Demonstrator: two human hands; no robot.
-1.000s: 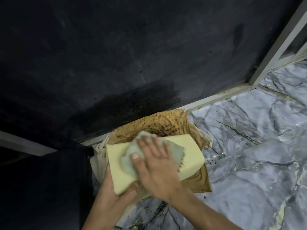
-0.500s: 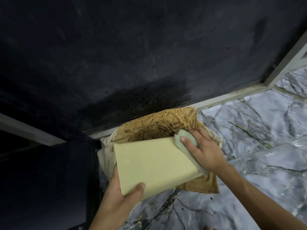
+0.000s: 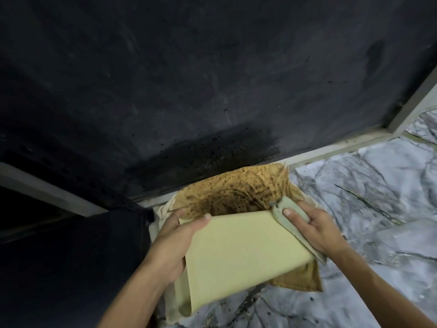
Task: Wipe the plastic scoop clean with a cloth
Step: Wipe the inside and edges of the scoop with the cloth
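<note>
A pale yellow plastic scoop (image 3: 236, 254) is held flat side up over a stained bag. My left hand (image 3: 172, 242) grips its left edge, thumb on top near the far corner. My right hand (image 3: 316, 229) is shut on a grey-green cloth (image 3: 287, 213), pressed against the scoop's right edge. The cloth trails along that edge down to the near right corner. The scoop's underside and handle end are mostly hidden.
A brown, dirt-speckled bag (image 3: 238, 192) lies open under the scoop on the marbled grey floor (image 3: 369, 190). A dark wall (image 3: 189, 91) with a pale skirting strip (image 3: 331, 150) rises just behind it. A dark object (image 3: 71, 256) stands at the left.
My left hand has shifted from the scoop's near corner up to its far left edge. My right hand with the cloth stays on the right edge, and the scoop has tilted slightly.
</note>
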